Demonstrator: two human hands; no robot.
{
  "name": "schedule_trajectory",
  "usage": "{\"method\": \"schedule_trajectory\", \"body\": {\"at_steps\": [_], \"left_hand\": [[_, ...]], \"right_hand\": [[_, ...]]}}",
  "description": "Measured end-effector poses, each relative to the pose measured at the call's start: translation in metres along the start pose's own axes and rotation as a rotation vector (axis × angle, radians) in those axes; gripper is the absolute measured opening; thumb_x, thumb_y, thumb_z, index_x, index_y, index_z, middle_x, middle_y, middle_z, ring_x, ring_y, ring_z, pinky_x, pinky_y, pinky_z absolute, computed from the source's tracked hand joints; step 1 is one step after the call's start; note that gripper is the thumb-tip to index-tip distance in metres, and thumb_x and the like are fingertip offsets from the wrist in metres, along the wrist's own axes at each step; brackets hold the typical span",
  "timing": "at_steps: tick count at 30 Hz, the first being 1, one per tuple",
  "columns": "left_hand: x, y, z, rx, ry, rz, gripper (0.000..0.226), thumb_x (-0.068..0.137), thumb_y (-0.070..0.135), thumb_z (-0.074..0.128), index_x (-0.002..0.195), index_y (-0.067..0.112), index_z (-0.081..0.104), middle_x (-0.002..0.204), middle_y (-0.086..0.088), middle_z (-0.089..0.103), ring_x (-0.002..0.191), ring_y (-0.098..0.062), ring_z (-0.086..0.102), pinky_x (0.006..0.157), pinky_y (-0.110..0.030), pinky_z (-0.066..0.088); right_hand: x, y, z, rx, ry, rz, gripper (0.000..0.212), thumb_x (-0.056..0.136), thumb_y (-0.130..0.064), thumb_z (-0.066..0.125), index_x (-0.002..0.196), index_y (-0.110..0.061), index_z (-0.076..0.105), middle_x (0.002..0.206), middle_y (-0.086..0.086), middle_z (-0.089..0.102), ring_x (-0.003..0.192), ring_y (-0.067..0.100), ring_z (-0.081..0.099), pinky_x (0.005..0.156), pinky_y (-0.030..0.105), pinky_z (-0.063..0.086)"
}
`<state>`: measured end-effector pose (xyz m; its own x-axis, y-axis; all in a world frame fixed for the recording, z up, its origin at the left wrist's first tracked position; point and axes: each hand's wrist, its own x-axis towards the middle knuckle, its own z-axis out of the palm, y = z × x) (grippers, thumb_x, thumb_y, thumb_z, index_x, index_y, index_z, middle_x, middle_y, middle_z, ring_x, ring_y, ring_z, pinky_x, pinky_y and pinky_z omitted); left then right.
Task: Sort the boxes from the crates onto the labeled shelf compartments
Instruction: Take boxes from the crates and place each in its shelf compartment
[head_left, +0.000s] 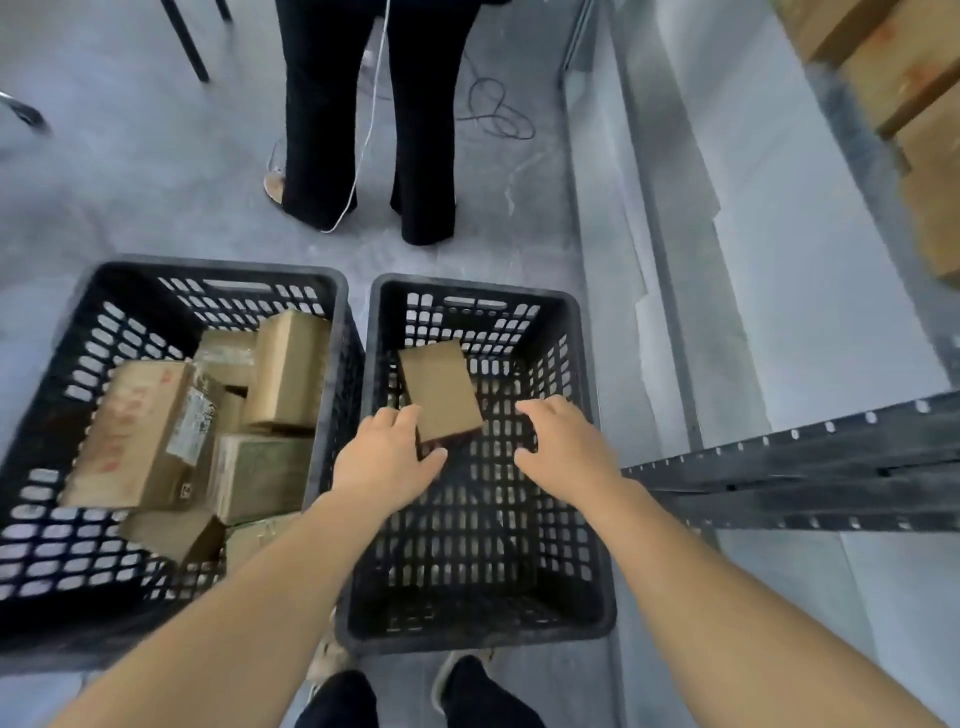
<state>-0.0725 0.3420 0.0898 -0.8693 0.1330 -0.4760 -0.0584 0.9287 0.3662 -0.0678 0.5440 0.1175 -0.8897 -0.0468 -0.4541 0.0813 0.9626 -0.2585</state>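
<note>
Two black slotted crates stand side by side on the floor. The left crate (78, 332) holds several brown cardboard boxes (150, 431). The right crate (587, 467) holds a single small brown box (441, 389), tilted. My left hand (387, 460) reaches into the right crate, and its fingers touch the near left corner of that box. My right hand (563, 449) hovers just right of the box with fingers loosely curled, holding nothing.
A person in black trousers (363, 130) stands behind the crates, with a white cable hanging and a dark cord on the floor. A grey metal shelf (779, 260) runs along the right, with cardboard boxes (909, 78) at its far end. A dark perforated shelf beam (805, 467) juts out.
</note>
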Motion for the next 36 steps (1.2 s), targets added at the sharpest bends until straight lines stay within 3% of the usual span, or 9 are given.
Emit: {"method": "schedule_trajectory", "body": {"at_steps": [6,12,16,21,25,29,31,34,36], "left_hand": [[0.063,-0.004,0.049,-0.101,-0.021,-0.139,0.062,0.091,0.048,0.053,0.140,0.017,0.033,0.136,-0.008,0.043,0.125,-0.028,0.041,0.091,-0.041,0.045],[0.126,-0.023,0.098,-0.231,-0.043,-0.250,0.073,0.091,0.042,0.058,0.147,0.013,0.022,0.143,-0.015,0.036,0.129,-0.032,0.039,0.100,-0.042,0.038],[0.168,-0.038,0.127,-0.366,-0.029,-0.417,0.077,0.089,0.040,0.061,0.149,0.014,0.020,0.145,-0.013,0.034,0.130,-0.031,0.038,0.105,-0.045,0.038],[0.200,-0.044,0.155,-0.647,-0.030,-0.532,0.064,0.089,0.031,0.057,0.144,0.016,0.028,0.133,-0.009,0.049,0.118,-0.030,0.050,0.097,-0.040,0.044],[0.197,-0.041,0.157,-0.832,-0.013,-0.538,0.055,0.088,0.029,0.055,0.139,0.027,0.035,0.127,-0.003,0.054,0.112,-0.027,0.053,0.099,-0.045,0.044],[0.171,-0.034,0.132,-0.945,-0.044,-0.541,0.053,0.091,0.027,0.056,0.141,0.026,0.036,0.128,0.000,0.055,0.112,-0.025,0.054,0.100,-0.045,0.045],[0.152,-0.029,0.115,-0.972,-0.079,-0.523,0.057,0.093,0.031,0.055,0.144,0.026,0.031,0.133,0.000,0.051,0.116,-0.026,0.052,0.100,-0.044,0.044],[0.119,-0.024,0.090,-0.956,-0.077,-0.483,0.062,0.094,0.037,0.053,0.148,0.026,0.025,0.138,0.001,0.045,0.120,-0.024,0.047,0.096,-0.038,0.042],[0.098,-0.021,0.074,-0.970,-0.069,-0.451,0.060,0.094,0.039,0.052,0.147,0.027,0.026,0.139,0.001,0.044,0.118,-0.020,0.044,0.098,-0.036,0.038]], "right_hand": [[0.068,0.032,0.053,0.018,-0.094,-0.019,0.060,0.092,-0.028,0.054,0.147,-0.021,0.031,0.145,0.004,0.036,0.130,0.021,0.039,0.098,0.041,0.045],[0.133,0.044,0.100,0.062,-0.146,-0.013,0.062,0.093,-0.026,0.055,0.149,-0.017,0.028,0.147,0.005,0.035,0.131,0.023,0.039,0.098,0.039,0.043],[0.174,0.049,0.135,0.105,-0.179,0.018,0.066,0.093,-0.026,0.056,0.150,-0.015,0.025,0.148,0.008,0.037,0.131,0.027,0.040,0.103,0.041,0.040],[0.210,0.047,0.173,0.272,-0.232,0.088,0.050,0.093,-0.023,0.054,0.140,-0.017,0.036,0.127,0.006,0.054,0.106,0.026,0.057,0.086,0.037,0.049],[0.207,0.042,0.180,0.363,-0.211,0.156,0.044,0.096,-0.017,0.047,0.139,-0.020,0.038,0.122,0.004,0.056,0.100,0.024,0.060,0.088,0.043,0.052],[0.181,0.042,0.160,0.600,-0.146,0.224,0.039,0.099,-0.014,0.041,0.137,-0.024,0.038,0.116,-0.004,0.054,0.086,0.009,0.056,0.071,0.032,0.053],[0.163,0.037,0.141,0.704,-0.109,0.273,0.032,0.100,-0.016,0.040,0.131,-0.025,0.040,0.107,-0.006,0.053,0.086,0.008,0.053,0.077,0.034,0.050],[0.135,0.032,0.116,0.855,-0.085,0.283,0.020,0.100,-0.018,0.038,0.115,-0.026,0.048,0.118,0.000,0.056,0.098,0.015,0.055,0.080,0.035,0.046],[0.113,0.028,0.100,0.941,-0.105,0.289,0.021,0.101,-0.017,0.039,0.115,-0.029,0.050,0.125,0.001,0.055,0.100,0.017,0.056,0.080,0.039,0.051]]}}
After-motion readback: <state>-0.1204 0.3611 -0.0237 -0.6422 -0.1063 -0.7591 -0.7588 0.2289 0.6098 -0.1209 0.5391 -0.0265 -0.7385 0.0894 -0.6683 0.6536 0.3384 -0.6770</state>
